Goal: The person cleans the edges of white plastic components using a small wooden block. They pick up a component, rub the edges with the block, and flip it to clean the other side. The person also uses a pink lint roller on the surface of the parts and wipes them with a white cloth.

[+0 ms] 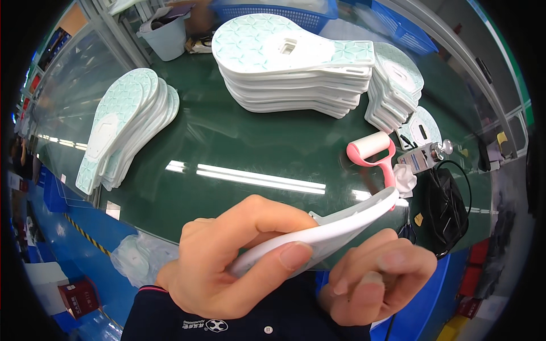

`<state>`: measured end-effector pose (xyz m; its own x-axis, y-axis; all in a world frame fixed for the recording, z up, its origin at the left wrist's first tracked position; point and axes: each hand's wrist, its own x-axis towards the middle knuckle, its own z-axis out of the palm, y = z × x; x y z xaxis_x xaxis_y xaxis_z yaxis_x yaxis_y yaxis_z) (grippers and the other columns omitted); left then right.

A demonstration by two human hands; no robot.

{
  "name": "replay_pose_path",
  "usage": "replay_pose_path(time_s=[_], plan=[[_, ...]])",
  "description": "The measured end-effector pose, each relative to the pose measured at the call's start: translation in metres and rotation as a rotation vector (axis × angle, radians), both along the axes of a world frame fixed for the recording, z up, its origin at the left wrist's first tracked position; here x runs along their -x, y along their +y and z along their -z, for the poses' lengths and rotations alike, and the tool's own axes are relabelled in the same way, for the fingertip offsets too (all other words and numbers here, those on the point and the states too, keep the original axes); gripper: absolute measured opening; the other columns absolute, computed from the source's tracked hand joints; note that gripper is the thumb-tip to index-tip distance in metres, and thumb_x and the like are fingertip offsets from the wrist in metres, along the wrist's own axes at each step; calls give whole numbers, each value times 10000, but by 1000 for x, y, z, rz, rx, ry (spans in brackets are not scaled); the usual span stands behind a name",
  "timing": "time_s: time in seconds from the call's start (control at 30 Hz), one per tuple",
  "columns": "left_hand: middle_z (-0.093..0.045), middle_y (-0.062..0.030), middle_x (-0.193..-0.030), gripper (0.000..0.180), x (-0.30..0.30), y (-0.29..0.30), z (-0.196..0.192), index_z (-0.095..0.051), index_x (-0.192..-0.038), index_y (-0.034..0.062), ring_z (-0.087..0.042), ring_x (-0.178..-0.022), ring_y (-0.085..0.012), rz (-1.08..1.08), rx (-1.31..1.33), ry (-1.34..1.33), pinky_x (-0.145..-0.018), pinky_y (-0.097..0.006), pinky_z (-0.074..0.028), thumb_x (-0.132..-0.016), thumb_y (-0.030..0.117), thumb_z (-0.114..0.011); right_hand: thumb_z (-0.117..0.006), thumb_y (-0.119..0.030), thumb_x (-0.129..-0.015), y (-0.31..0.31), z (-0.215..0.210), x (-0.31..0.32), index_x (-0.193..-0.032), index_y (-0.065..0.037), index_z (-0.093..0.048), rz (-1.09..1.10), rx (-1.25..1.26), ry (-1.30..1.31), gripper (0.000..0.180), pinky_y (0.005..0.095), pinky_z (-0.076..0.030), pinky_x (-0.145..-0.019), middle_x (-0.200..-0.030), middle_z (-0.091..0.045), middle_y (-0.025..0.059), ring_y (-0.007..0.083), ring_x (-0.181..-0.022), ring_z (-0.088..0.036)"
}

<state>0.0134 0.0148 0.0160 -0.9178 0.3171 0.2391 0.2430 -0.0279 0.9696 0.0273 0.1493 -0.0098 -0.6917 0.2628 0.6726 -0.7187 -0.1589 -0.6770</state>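
Green workbench (239, 142) stacked with white-and-mint panels, one white panel (341, 224) held edge-on above its near edge.
Head view: left hand (227, 267) pinches the panel's near end, thumb on top; its long axis runs up-right toward a pink roller (375, 150). Right hand (378, 273) curls beneath, fingertips touching the underside.

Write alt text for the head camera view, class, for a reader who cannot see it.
Two bare hands, left hand and right hand, hold a flat white plastic panel edge-on above a dark green table. Stacks of similar panels and a pink lint roller lie beyond.
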Motion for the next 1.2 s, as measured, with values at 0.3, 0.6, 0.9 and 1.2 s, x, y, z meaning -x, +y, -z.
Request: replay_pose_path(time_s=[0.3,0.6,0.9,1.2], plan=[[-593,-135,-644,161,-2,-1,-8,-509,-809,-67,-529,-491,-84,2,90,10,-435,-184,-394,-774,89,-513,-575,-60,-666,-7,-1,1,-826,-38,-337,215,-88,-46,288,195,-310,-436,-483,-424,15,90,-402,-362],[-591,-111,-625,161,-2,0,0,-522,-820,-65,-510,-461,-64,-3,87,125,-392,-167,-370,-780,91,-516,-550,4,-662,-1,2,-1,-831,-35,-320,183,-256,-27,288,253,-371,-543,-528,-464,38,110,-485,-445],[-601,-45,-641,169,-5,1,1,-575,-880,9,-556,-469,-78,-15,77,75,-397,-170,-396,-715,37,-596,-569,-6,-665,2,1,-3,-827,-29,-314,113,-222,-40,303,232,-369,-519,-526,-460,40,93,-449,-429],[-578,-97,-613,160,0,2,6,-520,-849,-63,-488,-430,-57,4,89,228,-364,-172,-348,-782,82,-510,-571,-15,-666,4,2,-3,-819,-34,-315,165,-320,-22,299,218,-364,-525,-509,-455,39,92,-451,-429]])
